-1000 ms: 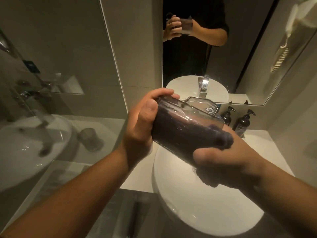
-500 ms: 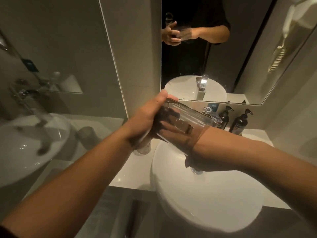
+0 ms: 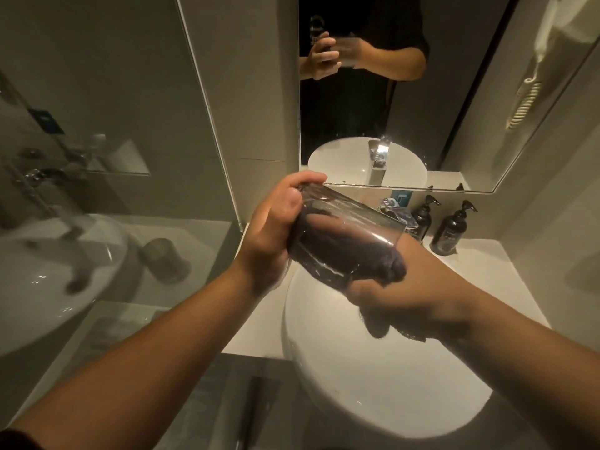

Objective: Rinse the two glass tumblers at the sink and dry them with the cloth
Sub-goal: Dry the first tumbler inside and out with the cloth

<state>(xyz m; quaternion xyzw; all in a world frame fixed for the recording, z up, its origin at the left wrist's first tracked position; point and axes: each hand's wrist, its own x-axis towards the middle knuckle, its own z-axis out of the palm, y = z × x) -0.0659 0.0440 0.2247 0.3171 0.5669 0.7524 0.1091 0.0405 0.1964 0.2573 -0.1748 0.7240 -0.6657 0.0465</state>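
The left hand (image 3: 272,228) grips the base end of a glass tumbler (image 3: 344,235), fingers curled over the top of it and thumb pressed against its near side. The tumbler is held tilted, almost on its side, above the far rim of the white basin (image 3: 373,384), its open mouth turned toward the right hand (image 3: 409,297). A dark cloth (image 3: 350,248) fills the inside of the tumbler and bulges out at the mouth, with a further fold hanging below the right palm. The right hand holds this cloth at the mouth of the glass; its fingers are curled round the fabric, though how far they reach inside cannot be told through the dark glass.

Behind the basin, two dark pump bottles (image 3: 451,228) stand side by side on the white counter (image 3: 487,264) against the wall. The mirror (image 3: 406,92) above reflects the basin, the tap and both hands with the glass. A glass partition (image 3: 113,141) on the left carries a faint reflection of a basin and of a second tumbler-like shape; the second tumbler itself cannot be made out directly. A coiled cord (image 3: 524,99) hangs on the right wall.
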